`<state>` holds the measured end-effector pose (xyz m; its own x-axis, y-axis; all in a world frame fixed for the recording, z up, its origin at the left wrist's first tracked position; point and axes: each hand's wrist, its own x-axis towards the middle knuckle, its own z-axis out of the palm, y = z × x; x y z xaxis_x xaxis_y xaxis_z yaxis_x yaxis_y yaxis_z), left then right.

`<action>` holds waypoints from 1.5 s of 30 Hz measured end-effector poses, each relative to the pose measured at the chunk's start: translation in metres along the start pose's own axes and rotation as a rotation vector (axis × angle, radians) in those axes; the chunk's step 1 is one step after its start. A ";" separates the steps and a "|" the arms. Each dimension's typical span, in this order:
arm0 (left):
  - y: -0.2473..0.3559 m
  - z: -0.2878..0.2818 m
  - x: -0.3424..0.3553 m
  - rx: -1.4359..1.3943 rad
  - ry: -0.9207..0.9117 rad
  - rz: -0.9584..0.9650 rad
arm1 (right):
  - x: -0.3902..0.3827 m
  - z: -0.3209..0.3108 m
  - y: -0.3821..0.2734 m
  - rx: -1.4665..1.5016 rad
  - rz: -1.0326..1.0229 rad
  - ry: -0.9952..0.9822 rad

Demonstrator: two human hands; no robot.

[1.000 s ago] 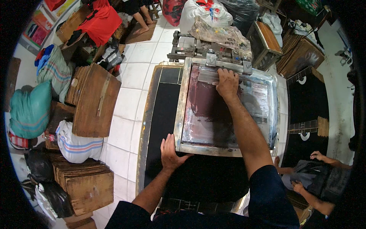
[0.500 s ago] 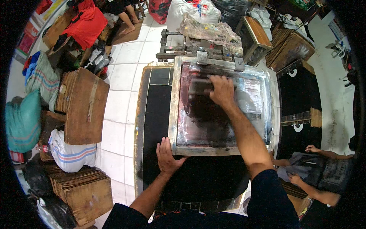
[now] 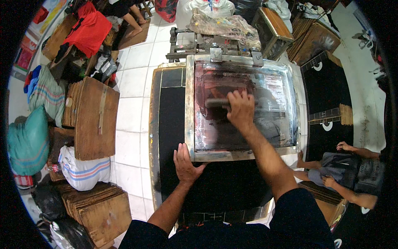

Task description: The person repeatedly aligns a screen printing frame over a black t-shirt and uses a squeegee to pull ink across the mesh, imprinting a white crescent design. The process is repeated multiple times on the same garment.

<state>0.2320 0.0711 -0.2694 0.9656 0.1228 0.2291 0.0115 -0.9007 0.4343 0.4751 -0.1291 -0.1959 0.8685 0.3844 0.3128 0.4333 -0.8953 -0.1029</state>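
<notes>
Clasping a squeegee [image 3: 216,102], right grip [image 3: 241,109] sits palm-down.

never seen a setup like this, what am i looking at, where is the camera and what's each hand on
No robot here: a person works bare-handed, wearing a fisheye camera on the head that looks down, so straight edges bend. In front lies a screen-printing frame, with two metal clamps at its far edge. Its mesh is smeared with dark ink. Black cloth shows beneath. The right hand grips a squeegee, a bar lying across the mesh. The left hand is at the frame's near left corner.
</notes>
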 end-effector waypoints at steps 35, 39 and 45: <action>0.028 -0.029 0.004 -0.771 0.076 -0.326 | 0.070 0.011 0.044 0.167 -0.007 -0.075; 0.030 -0.032 0.007 -0.712 0.054 -0.350 | 0.135 0.029 0.056 0.152 0.044 -0.171; 0.029 -0.033 0.008 -0.587 0.030 -0.312 | 0.064 0.008 0.030 0.182 0.009 0.074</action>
<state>0.2316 0.0597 -0.2261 0.9322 0.3601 0.0365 0.1376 -0.4460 0.8844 0.5452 -0.1293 -0.1868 0.8554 0.3530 0.3790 0.4678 -0.8406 -0.2729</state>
